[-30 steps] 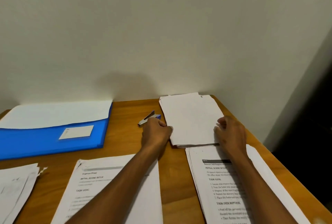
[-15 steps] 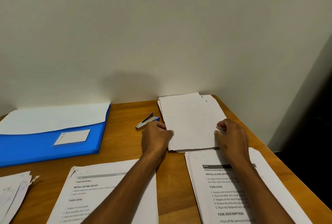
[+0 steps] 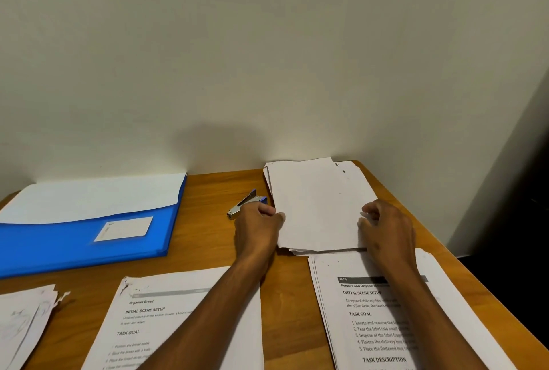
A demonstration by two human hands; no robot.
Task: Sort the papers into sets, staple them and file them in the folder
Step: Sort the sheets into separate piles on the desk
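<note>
Your left hand point(image 3: 258, 228) and right hand point(image 3: 386, 228), fingers curled, grip the side edges of the blank stack point(image 3: 316, 206) at the table's point(image 3: 208, 256) far right corner against the wall; stapler point(image 3: 245, 204) just left, blue folder point(image 3: 86, 239) well apart, bare wood between.

The surface point(image 3: 208, 253) was wood with a warm, smooth, faintly sheened finish. At ten o'clock lay a glossy blue plastic folder point(image 3: 59, 245) holding matt white paper. The stapler point(image 3: 245, 206) showed bright metal with a blue plastic part. At one o'clock, the blank paper stack point(image 3: 315, 206) looked matt, its edges rough.
</note>
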